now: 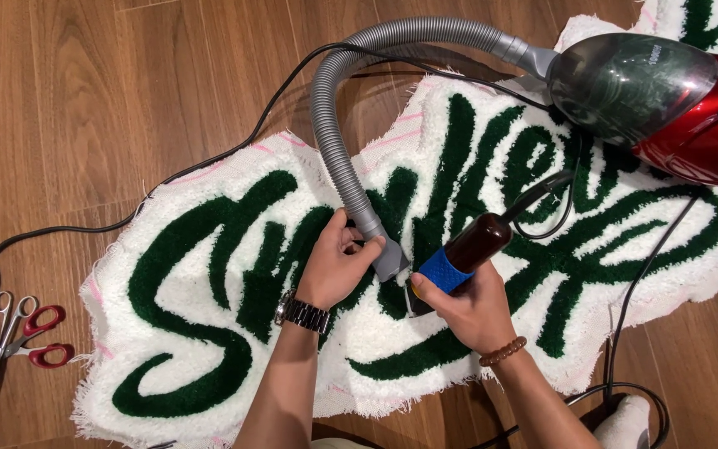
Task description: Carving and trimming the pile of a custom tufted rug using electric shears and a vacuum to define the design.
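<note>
Item: tufted rug [209, 274], white pile with dark green script lettering, irregular outline, lying flat on the wooden floor [68, 100]; pink marking lines show along its raw edges

Left hand [338, 266]: clenched around the grey vacuum nozzle [386, 254], holding its mouth down on the pile near the rug's middle. Wristwatch on that wrist

Right hand [467, 308]: grasping a corded trimmer [459, 258], brown body with a blue grip band, its head set on the pile just beside the nozzle. Bead bracelet on that wrist

Attached: ribbed grey hose [330, 116] arcing from the nozzle up to a red canister vacuum [675, 100] that rests on the rug's upper right part

Loose: two pairs of scissors [18, 341], one with red handles, on the floor left of the rug, well apart from both hands; black cables [209, 158] trailing over floor and rug

Step in hand, as judged: shearing the pile along a green letter while the nozzle takes up the clippings

Next move calls for, as judged: both tools shifted together along the letter's edge, trimmer kept level, cable clear of the head
</note>
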